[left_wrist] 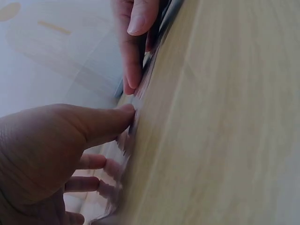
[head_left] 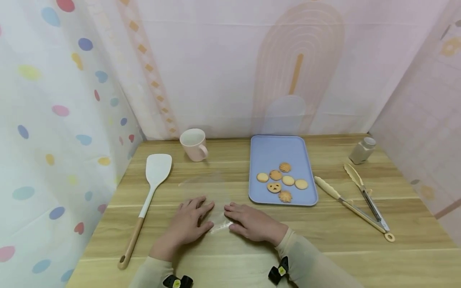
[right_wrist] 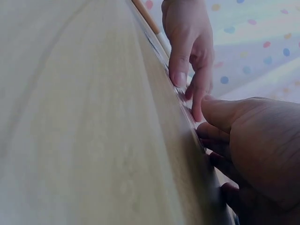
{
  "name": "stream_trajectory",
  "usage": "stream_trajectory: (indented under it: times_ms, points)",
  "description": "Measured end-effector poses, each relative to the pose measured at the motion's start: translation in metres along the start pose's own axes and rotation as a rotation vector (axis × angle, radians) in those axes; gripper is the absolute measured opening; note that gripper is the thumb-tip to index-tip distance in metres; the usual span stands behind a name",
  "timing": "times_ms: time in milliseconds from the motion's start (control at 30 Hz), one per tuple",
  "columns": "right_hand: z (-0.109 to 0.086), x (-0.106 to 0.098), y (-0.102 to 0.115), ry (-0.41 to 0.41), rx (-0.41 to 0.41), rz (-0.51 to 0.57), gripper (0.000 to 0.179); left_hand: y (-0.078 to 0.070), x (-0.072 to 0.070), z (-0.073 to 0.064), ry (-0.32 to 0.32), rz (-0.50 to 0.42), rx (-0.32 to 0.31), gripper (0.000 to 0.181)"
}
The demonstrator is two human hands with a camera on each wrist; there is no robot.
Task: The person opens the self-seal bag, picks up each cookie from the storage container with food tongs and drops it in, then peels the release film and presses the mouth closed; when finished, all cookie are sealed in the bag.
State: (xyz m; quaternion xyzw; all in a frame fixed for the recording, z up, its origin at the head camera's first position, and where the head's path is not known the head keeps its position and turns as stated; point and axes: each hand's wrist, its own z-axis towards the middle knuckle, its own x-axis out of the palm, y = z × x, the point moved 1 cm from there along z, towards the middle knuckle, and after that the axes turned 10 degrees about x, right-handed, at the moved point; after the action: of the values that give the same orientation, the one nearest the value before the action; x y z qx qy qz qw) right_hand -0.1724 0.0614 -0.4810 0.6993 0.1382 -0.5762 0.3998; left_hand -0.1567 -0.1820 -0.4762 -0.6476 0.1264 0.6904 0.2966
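A clear plastic bag or sheet [head_left: 218,214] lies flat on the wooden table, its shiny near edge running between my two hands. My left hand [head_left: 189,221] rests on its left side with the fingers spread and relaxed. From the right, my right hand [head_left: 253,222] touches the plastic with its fingertips, palm down. In the left wrist view, the left thumb [left_wrist: 105,123] reaches down to the thin film at table level. The right wrist view has the right fingers [right_wrist: 218,136] low against the surface, close to the left hand's fingertips.
A blue tray [head_left: 277,150] holding several cookies [head_left: 275,175] lies beyond my right hand. Tongs [head_left: 363,216] spread open and a glass jar [head_left: 362,151] are farther right. On the left lie a white spatula with a wooden handle [head_left: 158,168] and, behind, a mug [head_left: 194,145].
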Motion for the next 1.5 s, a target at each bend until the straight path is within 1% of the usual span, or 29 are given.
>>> stream_trajectory:
  times_ms: [100, 200, 233, 300, 367, 467, 533, 600, 733, 867, 967, 1133, 1300, 1400, 1500]
  points:
    - [0.0, -0.003, -0.001, 0.004, 0.008, 0.0, 0.049, 0.001, 0.0, 0.0, -0.044, 0.018, 0.026, 0.052]
    - [0.0, -0.005, -0.001, -0.009, -0.003, -0.012, 0.048, 0.002, 0.001, 0.0, -0.093, 0.021, 0.056, 0.048]
    - [0.001, -0.005, -0.001, -0.013, -0.008, -0.015, 0.047, 0.003, 0.002, 0.0, -0.109, 0.017, 0.07, 0.047]
    - [0.001, -0.006, -0.001, -0.016, -0.013, -0.02, 0.047, 0.004, 0.003, -0.001, -0.121, -0.006, 0.092, 0.046]
    - [0.001, -0.006, -0.002, -0.016, -0.013, -0.021, 0.047, 0.005, 0.005, -0.002, -0.11, -0.06, 0.121, 0.045]
    - [0.0, -0.006, -0.002, -0.014, -0.007, -0.022, 0.047, 0.005, 0.007, -0.004, -0.067, -0.164, 0.149, 0.045]
    - [-0.001, -0.007, -0.003, -0.018, 0.002, -0.025, 0.047, 0.004, 0.007, -0.005, -0.05, -0.219, 0.166, 0.046]
    - [-0.001, -0.008, -0.003, -0.024, 0.01, -0.027, 0.046, 0.003, 0.006, -0.005, -0.047, -0.237, 0.178, 0.048]
    - [-0.002, -0.009, -0.004, -0.036, 0.02, -0.031, 0.046, 0.001, 0.002, -0.004, -0.073, -0.221, 0.204, 0.047]
    - [-0.002, -0.01, -0.005, -0.038, 0.021, -0.036, 0.048, 0.0, 0.0, -0.002, -0.088, -0.215, 0.202, 0.041]
    - [-0.003, -0.01, -0.005, -0.039, 0.021, -0.041, 0.05, 0.001, 0.002, 0.0, -0.111, -0.207, 0.192, 0.036]
    - [-0.003, -0.009, -0.006, -0.047, 0.036, -0.032, 0.052, 0.002, 0.007, 0.004, -0.181, -0.189, 0.183, 0.026]
    - [-0.003, -0.009, -0.006, -0.061, 0.072, 0.017, 0.051, 0.004, 0.012, 0.005, -0.246, -0.221, 0.147, 0.016]
    - [-0.003, -0.011, -0.005, -0.094, 0.099, 0.067, 0.047, 0.004, 0.015, 0.007, -0.285, -0.249, 0.133, 0.012]
    - [-0.003, -0.013, -0.004, -0.168, 0.118, 0.106, 0.043, 0.003, 0.017, 0.01, -0.351, -0.27, 0.14, 0.012]
